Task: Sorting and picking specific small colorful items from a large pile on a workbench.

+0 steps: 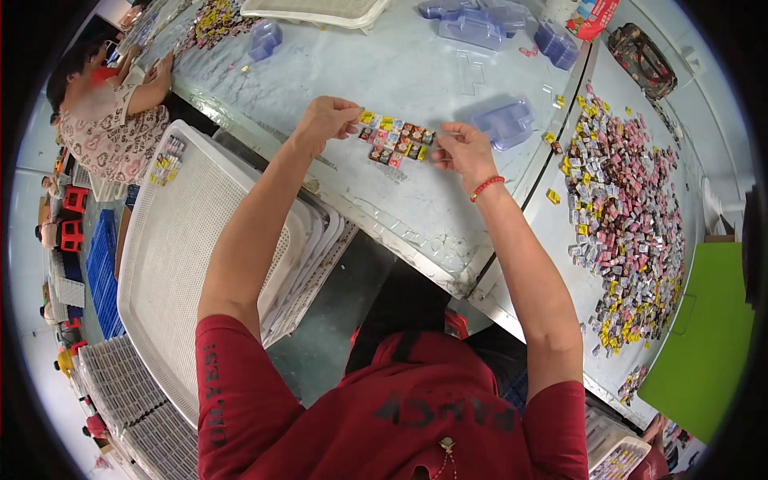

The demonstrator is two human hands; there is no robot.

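Observation:
Small square pieces in printed wrappers point(394, 138), yellow, pink, white and dark brown, sit packed edge to edge in a flat block of short rows over the table. Its outline is stepped, with a narrower row on the near side. At the upper left end, my left hand point(326, 124) is closed, thumb and fingers pinching the outer edge. My right hand point(468, 156) bends its fingers and thumb around the opposite end, gripping it from the right. Just beyond my right hand lies a clear bluish plastic tray point(504, 125) with moulded hollows.
A large heap of wrapped pieces point(624, 224) covers the right-hand table. More plastic trays point(472, 29) lie at the back, near a red pouch point(594, 18). White perforated trays point(200, 232) stand at my left. Another person point(112, 120) sits at the far left table edge.

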